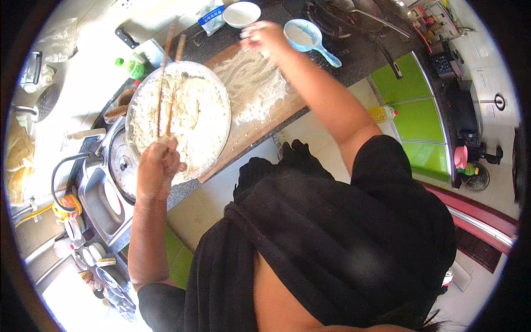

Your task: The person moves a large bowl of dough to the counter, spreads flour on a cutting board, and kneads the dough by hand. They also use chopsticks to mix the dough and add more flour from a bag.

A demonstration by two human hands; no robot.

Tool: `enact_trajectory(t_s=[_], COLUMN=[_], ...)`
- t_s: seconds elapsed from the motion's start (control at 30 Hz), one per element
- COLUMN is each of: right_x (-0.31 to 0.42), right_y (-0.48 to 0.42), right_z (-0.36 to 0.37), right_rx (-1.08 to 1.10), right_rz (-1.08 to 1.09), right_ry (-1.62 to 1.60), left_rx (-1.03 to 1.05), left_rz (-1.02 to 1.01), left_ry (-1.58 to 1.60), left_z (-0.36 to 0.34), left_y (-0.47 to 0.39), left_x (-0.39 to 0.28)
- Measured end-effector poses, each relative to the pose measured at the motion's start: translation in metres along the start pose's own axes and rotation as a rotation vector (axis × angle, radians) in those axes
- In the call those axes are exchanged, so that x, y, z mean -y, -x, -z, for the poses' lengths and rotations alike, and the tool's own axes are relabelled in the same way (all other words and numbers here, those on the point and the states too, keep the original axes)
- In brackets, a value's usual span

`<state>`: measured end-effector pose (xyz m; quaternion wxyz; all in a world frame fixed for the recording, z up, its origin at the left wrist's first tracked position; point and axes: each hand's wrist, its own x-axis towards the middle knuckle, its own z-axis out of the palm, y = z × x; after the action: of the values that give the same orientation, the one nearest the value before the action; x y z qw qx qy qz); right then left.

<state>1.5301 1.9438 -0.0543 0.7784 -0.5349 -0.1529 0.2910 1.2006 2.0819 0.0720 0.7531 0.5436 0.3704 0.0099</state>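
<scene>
My left hand is closed around the near ends of a pair of wooden chopsticks. They reach across a large round basin of pale, sticky dough mixed with flour. Dough clings to the fingers of that hand. My right hand is raised over the far end of a wooden board, its fingers bent and blurred with white on the tips; whether they pinch anything is unclear. Loose flour is spread over the board below it.
Beyond the right hand stand a white bowl and a blue-and-white printed bag. A blue handled bowl of white powder is beside that forearm. Left of the basin are a metal pot lid, a sink and a green-capped bottle.
</scene>
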Motion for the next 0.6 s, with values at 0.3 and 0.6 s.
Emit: enact_trajectory(t_s=[0.3,0.6], right_x=[-0.028,-0.024], right_y=[-0.068,-0.058], right_z=[0.181,0.178], right_rx=[-0.056,0.245], right_rz=[-0.326,-0.469], right_ry=[1.616,1.725], left_rx=[0.064,-0.272], left_rz=[0.186,0.221], left_ry=[0.320,0.830], left_z=[-0.120,-0.223], left_y=[-0.110,-0.225], left_x=[0.045,0.075])
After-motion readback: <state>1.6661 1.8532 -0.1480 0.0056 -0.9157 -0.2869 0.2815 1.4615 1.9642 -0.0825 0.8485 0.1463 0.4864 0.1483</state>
